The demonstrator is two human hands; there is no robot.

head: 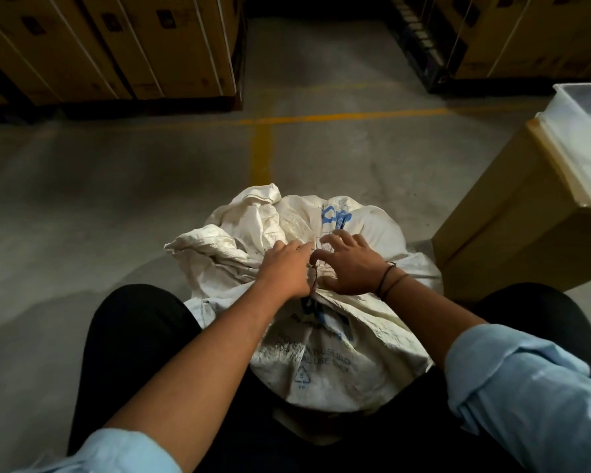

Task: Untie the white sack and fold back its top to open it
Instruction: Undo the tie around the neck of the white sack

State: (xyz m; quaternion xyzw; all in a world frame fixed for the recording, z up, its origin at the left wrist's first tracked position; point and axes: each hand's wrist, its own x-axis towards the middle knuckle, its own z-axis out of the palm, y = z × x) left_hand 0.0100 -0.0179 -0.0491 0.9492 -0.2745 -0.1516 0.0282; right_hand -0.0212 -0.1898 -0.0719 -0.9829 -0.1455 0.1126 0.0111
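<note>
We log the white sack (325,353) on the floor (116,186) between the knees, tie (313,268) not yet undone. Left hand (284,269) grip at the tie: cannot tell. Right hand (350,264) splayed wide on the neck. Risk: tugging the wrong strand jams the tie.

White sack (325,356), blue print

Person, head view. Both sleeves are light blue shirt cloth.

Left sleeve (116,452): rolled up into a thick, creased cuff near the elbow.

Right sleeve (526,387): same cloth, same roll, with folds and a seam line showing along the cuff.

Forearms bare below the rolls.

Trousers (133,336): black, plain, covering both thighs.

Right wrist: 2 thin dark bands (389,281), cord-like, 1 with a short loose end standing off it.

Left hand (284,268) and right hand (348,268): bare.
</note>
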